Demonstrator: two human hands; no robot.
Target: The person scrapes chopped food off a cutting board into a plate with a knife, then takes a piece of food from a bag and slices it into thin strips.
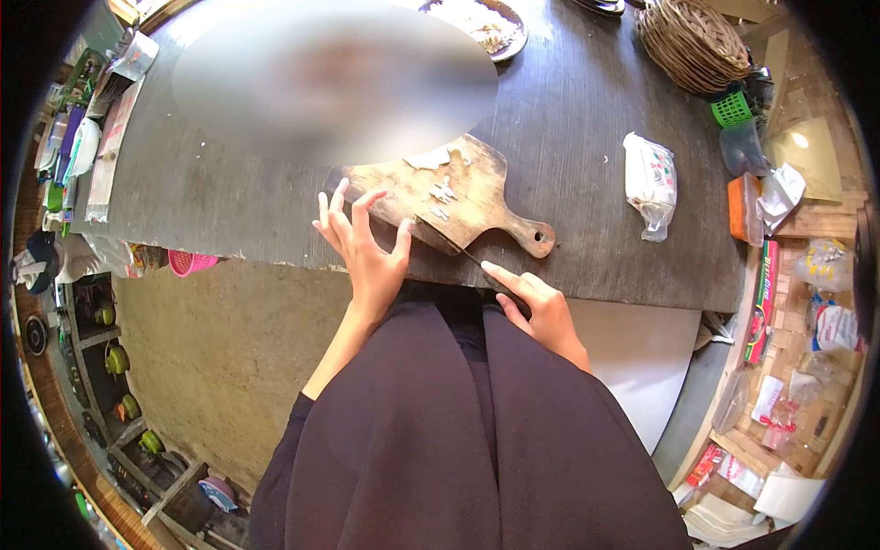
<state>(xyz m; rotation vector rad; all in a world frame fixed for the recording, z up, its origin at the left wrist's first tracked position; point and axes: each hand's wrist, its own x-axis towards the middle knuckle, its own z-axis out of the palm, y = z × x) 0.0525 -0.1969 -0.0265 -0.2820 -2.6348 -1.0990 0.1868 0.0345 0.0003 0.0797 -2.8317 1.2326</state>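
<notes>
My right hand (541, 316) is closed around the handle of a knife (471, 257), index finger stretched along it. The blade lies along the near edge of a wooden cutting board (490, 197) that has a handle with a hole. Over the board's left part is my left hand (368, 252), fingers spread and bent, with nothing visible in it. Small cut white pieces (444, 191) lie mid-board, and larger white pieces (429, 159) sit toward its far edge. A blurred patch covers the board's far left side.
The dark table (587, 202) carries a white plastic packet (651, 183) at the right. Behind are a bowl (522, 41) of pale pieces and stacked wicker plates (692, 46). A green basket (731, 110) and an orange-filled container (744, 209) stand at the right edge.
</notes>
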